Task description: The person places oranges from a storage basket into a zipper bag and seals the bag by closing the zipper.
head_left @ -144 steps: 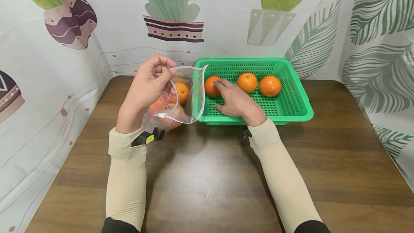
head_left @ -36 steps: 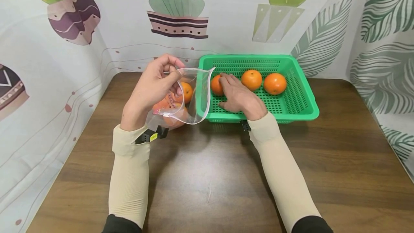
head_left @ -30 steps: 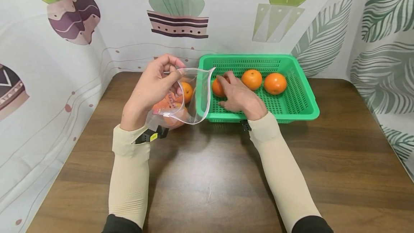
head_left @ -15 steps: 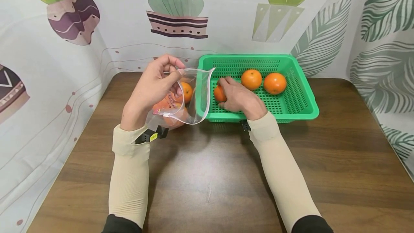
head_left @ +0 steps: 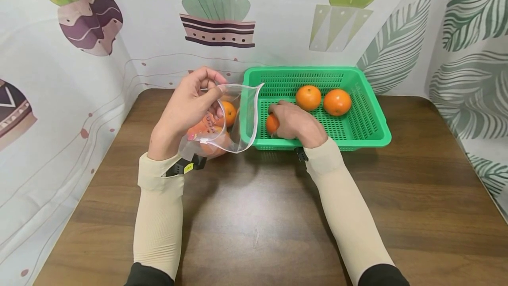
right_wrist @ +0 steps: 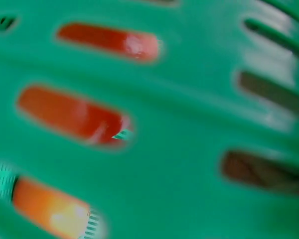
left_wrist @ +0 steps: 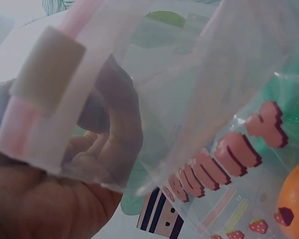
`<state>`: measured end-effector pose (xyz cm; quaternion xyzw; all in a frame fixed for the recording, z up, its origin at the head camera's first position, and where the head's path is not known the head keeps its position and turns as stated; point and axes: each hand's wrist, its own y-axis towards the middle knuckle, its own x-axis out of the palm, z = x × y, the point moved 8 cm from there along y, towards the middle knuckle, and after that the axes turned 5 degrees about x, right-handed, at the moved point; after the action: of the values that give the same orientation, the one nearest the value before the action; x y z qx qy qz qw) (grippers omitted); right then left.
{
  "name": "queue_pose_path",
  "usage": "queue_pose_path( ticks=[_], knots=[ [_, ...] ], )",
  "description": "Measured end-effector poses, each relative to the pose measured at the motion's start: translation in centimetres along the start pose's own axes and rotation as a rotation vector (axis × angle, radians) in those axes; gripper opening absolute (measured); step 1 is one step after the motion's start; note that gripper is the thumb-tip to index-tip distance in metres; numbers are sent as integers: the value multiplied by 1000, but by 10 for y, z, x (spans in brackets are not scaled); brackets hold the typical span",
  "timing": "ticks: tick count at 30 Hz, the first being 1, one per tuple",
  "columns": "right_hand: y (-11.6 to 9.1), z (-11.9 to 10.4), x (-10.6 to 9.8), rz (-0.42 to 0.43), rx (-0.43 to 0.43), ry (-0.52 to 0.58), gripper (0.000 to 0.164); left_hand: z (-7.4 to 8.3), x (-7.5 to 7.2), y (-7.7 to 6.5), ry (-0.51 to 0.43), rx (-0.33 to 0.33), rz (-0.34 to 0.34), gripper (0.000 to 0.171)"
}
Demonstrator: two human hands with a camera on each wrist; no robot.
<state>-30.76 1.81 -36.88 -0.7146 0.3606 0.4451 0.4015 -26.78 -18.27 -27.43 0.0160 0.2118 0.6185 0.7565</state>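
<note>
My left hand [head_left: 189,105] pinches the rim of a clear zip bag [head_left: 247,118] between thumb and fingers, so its mouth gapes toward the basket. Pink letters [left_wrist: 217,162] and small strawberries are printed on the bag, and several oranges [head_left: 229,113] show inside it. My right hand [head_left: 295,121] is inside the green basket [head_left: 369,138], its fingers curled round an orange [head_left: 271,124] near the basket's left end. Part of that orange is hidden by the hand. In the right wrist view the basket's slotted wall [right_wrist: 164,129] fills the picture, with orange showing through the slots.
Two more oranges, one in the middle [head_left: 308,97] and one to the right [head_left: 337,103], lie in the basket. The basket stands at the back of a brown wooden table [head_left: 254,215], near a patterned cloth backdrop [head_left: 278,12]. The bag's mouth overlaps the basket's left rim.
My right hand's fingers have gone from resting over the left orange to curling round it, and the orange has shifted toward me and slightly right. The left hand and bag hold still lately.
</note>
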Motion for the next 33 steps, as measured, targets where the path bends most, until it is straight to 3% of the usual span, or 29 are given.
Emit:
queue_pose_path(
  ticks=[22,33],
  knots=[
    [-18,-9,-17,74,-43,21,63,-2,-1,0,-3,-9,0,13],
    [-38,-15,-39,137,-66,78,67,-2,-1,0,-7,-6,3,13]
  ],
)
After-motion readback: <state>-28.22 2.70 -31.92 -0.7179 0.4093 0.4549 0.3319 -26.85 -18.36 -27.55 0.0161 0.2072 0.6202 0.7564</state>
